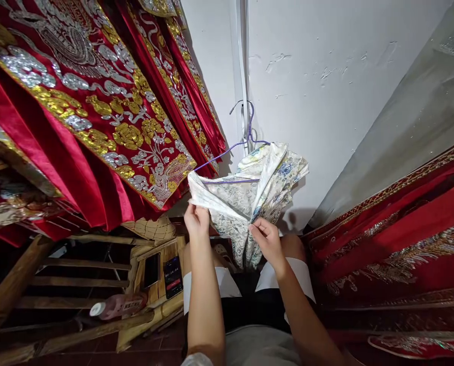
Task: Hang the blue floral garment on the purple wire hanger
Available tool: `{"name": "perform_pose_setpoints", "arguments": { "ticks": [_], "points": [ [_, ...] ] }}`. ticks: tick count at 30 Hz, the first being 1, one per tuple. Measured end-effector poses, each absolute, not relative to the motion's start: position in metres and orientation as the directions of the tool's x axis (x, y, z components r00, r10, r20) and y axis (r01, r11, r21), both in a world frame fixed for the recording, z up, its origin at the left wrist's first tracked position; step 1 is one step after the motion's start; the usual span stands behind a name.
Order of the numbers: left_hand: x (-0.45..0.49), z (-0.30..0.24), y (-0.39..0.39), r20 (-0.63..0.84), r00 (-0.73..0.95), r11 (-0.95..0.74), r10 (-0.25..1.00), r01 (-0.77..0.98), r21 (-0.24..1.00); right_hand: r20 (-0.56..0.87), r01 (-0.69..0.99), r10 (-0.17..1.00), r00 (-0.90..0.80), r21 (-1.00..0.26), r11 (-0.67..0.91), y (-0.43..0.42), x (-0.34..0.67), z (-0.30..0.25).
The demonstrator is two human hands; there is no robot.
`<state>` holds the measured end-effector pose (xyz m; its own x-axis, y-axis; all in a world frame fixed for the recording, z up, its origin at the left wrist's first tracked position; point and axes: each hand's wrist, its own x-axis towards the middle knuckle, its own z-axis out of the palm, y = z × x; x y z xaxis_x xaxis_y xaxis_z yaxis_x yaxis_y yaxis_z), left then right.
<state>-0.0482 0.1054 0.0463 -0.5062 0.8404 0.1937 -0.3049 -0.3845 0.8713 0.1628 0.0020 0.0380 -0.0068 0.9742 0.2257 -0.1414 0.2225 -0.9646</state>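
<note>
A white floral garment [236, 195] with blue and yellow print hangs partly on a purple hanger [227, 151], whose hook rests high in front of the wall. My left hand [197, 219] pinches the white edge of the garment on its left side, below the hanger's left shoulder. With thumb and fingertips closed, my right hand [265, 238] grips the garment's front where its two neckline edges meet. The right part of the garment bunches over the hanger's right end. Its lower part hangs down between my knees.
Red embroidered cloths [127, 137] with gold and silver sequins hang at the left; another red cloth [394, 254] is at the right. A bamboo bench [89, 262] carries a phone with a running timer [172, 277] and a pink bottle [118, 306]. A white wall [306, 76] stands ahead.
</note>
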Motion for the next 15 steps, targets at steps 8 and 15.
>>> {"name": "perform_pose_setpoints", "arguments": {
  "ticks": [8, 15],
  "points": [
    [0.004, 0.022, 0.046, 0.378, -0.347, -0.306, 0.858, 0.245, 0.920, 0.145, -0.156, 0.986, 0.083, -0.975, 0.157, -0.006, 0.184, 0.046],
    [0.015, 0.041, 0.028, 0.310, -0.061, -0.305, 0.949, 0.076, 0.949, -0.062, 0.054, 0.967, -0.247, -0.997, -0.050, -0.008, 0.203, 0.034]
  ]
}}
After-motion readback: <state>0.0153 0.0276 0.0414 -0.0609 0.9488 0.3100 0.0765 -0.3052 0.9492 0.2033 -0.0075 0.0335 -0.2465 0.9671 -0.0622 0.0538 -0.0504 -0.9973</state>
